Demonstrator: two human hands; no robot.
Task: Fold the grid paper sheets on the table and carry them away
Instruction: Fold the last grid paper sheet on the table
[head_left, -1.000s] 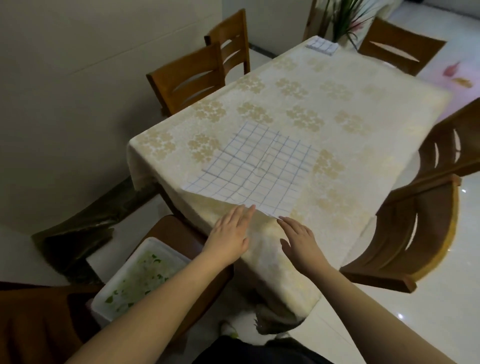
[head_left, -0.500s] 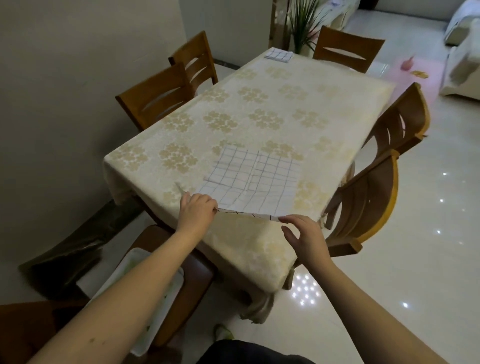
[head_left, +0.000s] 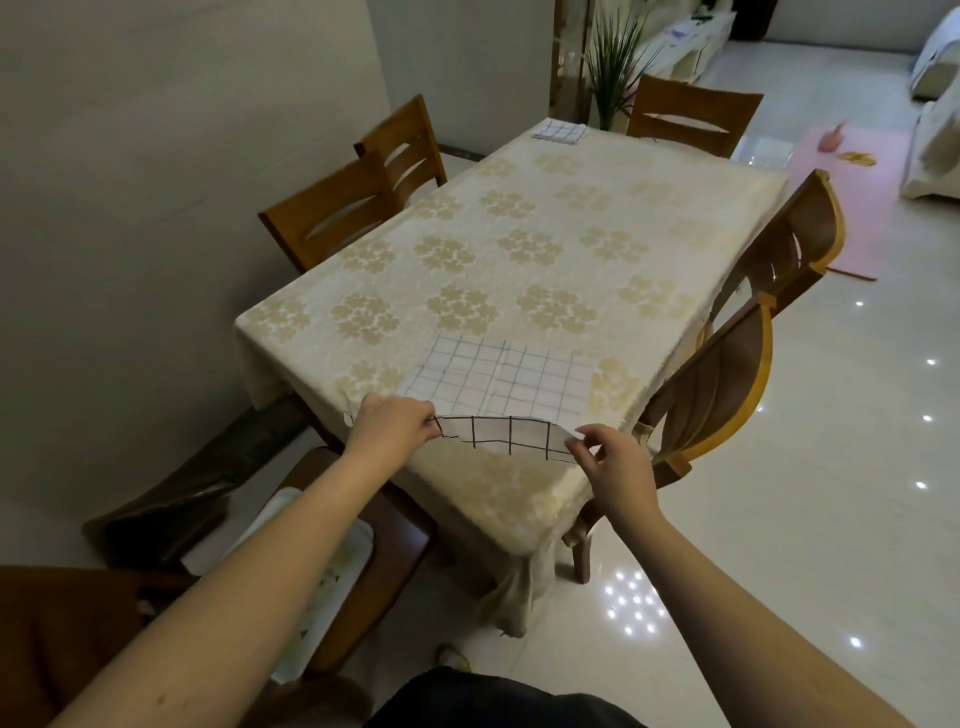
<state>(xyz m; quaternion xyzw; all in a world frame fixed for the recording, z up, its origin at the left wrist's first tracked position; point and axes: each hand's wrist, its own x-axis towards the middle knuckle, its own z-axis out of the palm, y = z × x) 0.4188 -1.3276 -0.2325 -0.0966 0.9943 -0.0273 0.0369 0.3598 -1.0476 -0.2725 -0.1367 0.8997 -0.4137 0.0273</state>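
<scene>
Near sheet: the grid paper sheet (head_left: 501, 387) lies at the near end of the table (head_left: 519, 249), on the flowered tablecloth (head_left: 467, 499). Its far part is flat. Its near edge is lifted off the cloth and curls up toward the person.
Left hand: the left hand (head_left: 390, 427) pinches the near left corner of the sheet with curled fingers.
Right hand: the right hand (head_left: 613, 460) pinches the near right corner between thumb and fingertips.
Far sheet: a second folded grid sheet (head_left: 558, 130) sits at the far end of the table, well apart from both hands. It looks already folded, but it is too small to be sure.
Around: wooden chairs (head_left: 332, 218) stand on both sides of the table. A white tray (head_left: 332, 582) rests on a seat below the left arm.
Step now: I think this is the start of the first fold on the near sheet. The edge is up but not yet laid over.
Next move: both hands should bring the near edge up and over to meet the far edge. The corners must line up, then a hand should press the crease flat.
Left to do: fold this sheet smaller, pick up both sheets, and carry them away.
</scene>
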